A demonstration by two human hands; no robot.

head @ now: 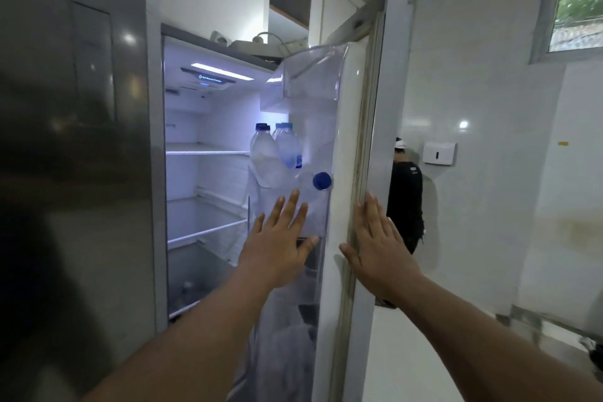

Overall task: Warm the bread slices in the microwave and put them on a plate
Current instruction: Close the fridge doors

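The fridge's right door stands open before me, its lit shelves bare in what shows. My left hand is stretched out with straight fingers in front of the door's inner bin. My right hand lies flat with straight fingers against the door's outer edge. No bread, microwave or plate shows in this view.
Several water bottles with blue caps stand and lean in the door bin. The steel left door is closed. A person in black stands behind the open door by the white tiled wall. A window is top right.
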